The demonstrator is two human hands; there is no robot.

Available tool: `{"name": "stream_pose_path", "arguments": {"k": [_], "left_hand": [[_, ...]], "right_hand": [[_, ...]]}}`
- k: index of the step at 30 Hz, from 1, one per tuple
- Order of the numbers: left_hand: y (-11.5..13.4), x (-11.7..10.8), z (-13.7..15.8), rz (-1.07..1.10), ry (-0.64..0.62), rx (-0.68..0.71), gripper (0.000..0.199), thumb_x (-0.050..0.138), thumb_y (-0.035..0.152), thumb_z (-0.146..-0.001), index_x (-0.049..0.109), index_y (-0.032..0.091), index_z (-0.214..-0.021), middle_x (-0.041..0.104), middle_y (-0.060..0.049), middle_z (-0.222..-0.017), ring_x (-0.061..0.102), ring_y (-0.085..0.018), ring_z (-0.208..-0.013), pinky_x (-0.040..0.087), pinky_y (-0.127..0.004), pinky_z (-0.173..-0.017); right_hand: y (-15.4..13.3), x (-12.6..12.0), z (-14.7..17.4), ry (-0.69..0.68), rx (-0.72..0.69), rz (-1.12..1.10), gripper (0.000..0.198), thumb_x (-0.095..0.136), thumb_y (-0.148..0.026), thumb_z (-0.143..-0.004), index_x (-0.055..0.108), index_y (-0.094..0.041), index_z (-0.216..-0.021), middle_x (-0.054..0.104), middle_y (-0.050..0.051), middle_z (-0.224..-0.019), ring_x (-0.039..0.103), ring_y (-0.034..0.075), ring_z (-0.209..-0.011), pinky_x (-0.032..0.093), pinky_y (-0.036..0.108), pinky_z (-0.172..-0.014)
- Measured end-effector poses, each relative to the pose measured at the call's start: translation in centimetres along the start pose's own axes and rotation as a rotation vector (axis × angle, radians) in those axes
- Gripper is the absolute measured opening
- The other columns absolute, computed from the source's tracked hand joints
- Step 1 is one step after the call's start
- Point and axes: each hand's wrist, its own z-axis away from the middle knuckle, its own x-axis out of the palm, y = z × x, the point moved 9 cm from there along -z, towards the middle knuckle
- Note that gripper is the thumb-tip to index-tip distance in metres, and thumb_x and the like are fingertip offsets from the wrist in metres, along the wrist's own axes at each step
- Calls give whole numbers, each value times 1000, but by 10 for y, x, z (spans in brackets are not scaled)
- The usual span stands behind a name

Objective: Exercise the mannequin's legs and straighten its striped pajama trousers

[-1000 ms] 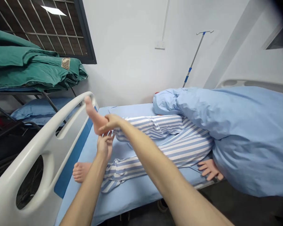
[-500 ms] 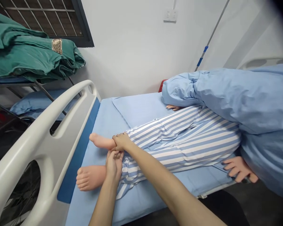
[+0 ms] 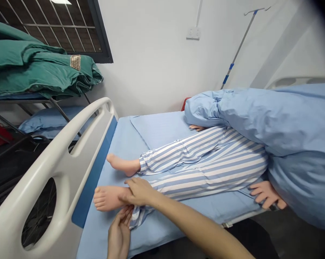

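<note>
A manikin in blue-and-white striped trousers (image 3: pixel 189 183) lies on the bed. My right hand (image 3: pixel 140 192) is wrapped over the ankle of its nearer foot (image 3: pixel 108 198), thumb along the near side. Just below, my left hand (image 3: pixel 119 226) is palm up with its fingers stretched toward the underside of that ankle and the loose trouser cuff (image 3: pixel 136 217). Those fingertips are partly hidden at the cuff. The farther foot (image 3: pixel 123 164) lies bare, its cuff around the ankle, with no hand on it.
A white-and-blue footboard (image 3: pixel 81 144) stands at the left. A folded blue quilt (image 3: pixel 259 115) covers the manikin's upper part, with a manikin hand (image 3: pixel 267 194) at the near bed edge. Behind are green cloths (image 3: pixel 43 72) on a rack and a drip stand (image 3: pixel 238 54).
Both hands have moved from the farther ankle to the nearer one, toward me. The farther foot is released and lies on the sheet. The camera view has shifted slightly.
</note>
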Motion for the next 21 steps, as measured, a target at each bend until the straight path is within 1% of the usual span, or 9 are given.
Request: {"name": "stream_pose_path", "arguments": {"k": [1, 3, 5, 9, 13, 16, 18, 19, 21], "left_hand": [[-3, -2, -3, 21, -3, 5, 17, 51, 8, -60, 64, 19, -63, 67, -4, -76, 62, -16, -80, 52, -25, -74], [-6, 4, -5, 42, -60, 3, 20, 51, 6, -58, 64, 20, -61, 65, -2, -75, 61, -15, -80, 52, -24, -73], [-9, 16, -4, 38, -120, -23, 19, 49, 7, -57, 61, 21, -57, 63, -2, -68, 61, -17, -76, 52, -29, -72], [-6, 31, 4, 55, -135, -19, 14, 46, 11, -57, 54, 22, -52, 57, -1, -57, 59, -20, -71, 52, -38, -70], [-9, 43, 15, 169, -154, -65, 11, 45, 13, -58, 53, 21, -55, 56, -1, -60, 57, -18, -66, 49, -33, -60], [-8, 55, 28, 292, -166, -127, 15, 44, 13, -58, 56, 21, -63, 57, -1, -63, 54, -15, -61, 46, -28, -54], [2, 65, 38, 317, -179, -114, 15, 45, 15, -60, 56, 23, -65, 58, 0, -64, 53, -14, -59, 45, -28, -53], [11, 72, 44, 309, -198, -91, 14, 46, 16, -61, 56, 24, -66, 58, 1, -65, 53, -14, -59, 44, -28, -53], [35, 94, 60, 253, -304, -5, 12, 48, 22, -62, 55, 25, -70, 59, 1, -67, 54, -16, -63, 45, -30, -55]], "right_hand": [[-2, 8, 4, -44, 6, 26, 54, 45, -59, -73, 50, -17, -108, 60, 10, -100, 55, 26, -91, 43, 39, -77], [-2, 18, 9, -117, 45, 96, 59, 55, -60, -62, 51, -17, -103, 62, 11, -92, 58, 28, -82, 44, 41, -71], [-2, 18, 10, -162, 96, 147, 55, 62, -53, -57, 52, -19, -99, 62, 11, -88, 59, 28, -76, 45, 41, -66], [-14, -2, 8, -185, 134, 186, 36, 64, -42, -58, 55, -27, -89, 64, 7, -84, 60, 25, -70, 45, 38, -57], [-26, -15, 11, -234, 124, 205, 30, 62, -42, -58, 56, -29, -84, 65, 3, -80, 61, 21, -66, 45, 34, -53], [-28, -19, 15, -244, 114, 205, 39, 61, -45, -56, 54, -25, -89, 65, 3, -83, 61, 21, -69, 46, 33, -54], [-27, -30, 14, -235, 113, 199, 50, 60, -50, -53, 52, -20, -93, 65, 7, -87, 61, 24, -72, 46, 34, -54], [-29, -39, 12, -226, 95, 185, 53, 60, -53, -53, 52, -19, -93, 65, 8, -88, 61, 24, -73, 46, 34, -55], [-37, -68, 8, -195, 48, 135, 55, 57, -58, -53, 50, -20, -92, 64, 6, -88, 61, 24, -74, 45, 32, -54]]}}
